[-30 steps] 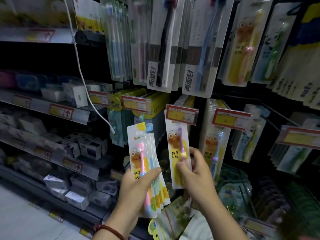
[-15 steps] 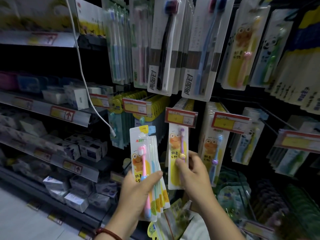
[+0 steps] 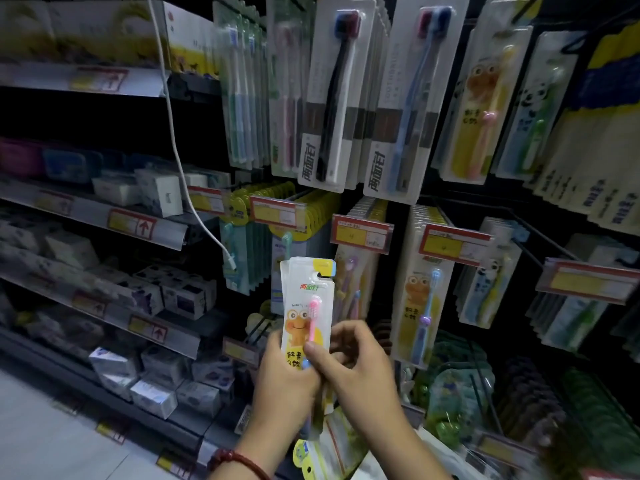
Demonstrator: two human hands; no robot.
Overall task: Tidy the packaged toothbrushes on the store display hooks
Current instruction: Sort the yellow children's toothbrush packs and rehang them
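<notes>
A stack of children's toothbrush packs (image 3: 304, 317), white cards with an orange frog and a pink brush in front, stands upright in front of the lower hook row. My left hand (image 3: 282, 379) grips the stack's lower part from the left. My right hand (image 3: 360, 372) closes on the same stack from the right, thumb on the front card. Behind them, a purple-brush frog pack (image 3: 353, 282) hangs on its hook under a red price tag (image 3: 360, 233). A blue-brush frog pack (image 3: 420, 310) hangs one hook to the right.
Adult toothbrush packs (image 3: 332, 98) hang on the upper hooks. Panda packs (image 3: 488, 285) hang further right. Shelves of small boxes (image 3: 173, 296) run along the left. A white cable (image 3: 180, 157) dangles beside the display. More packs fill the low hooks (image 3: 457, 403).
My right hand let go of the hanging purple-brush pack and came down onto the stack. My left hand brought the stack to the right, toward the middle.
</notes>
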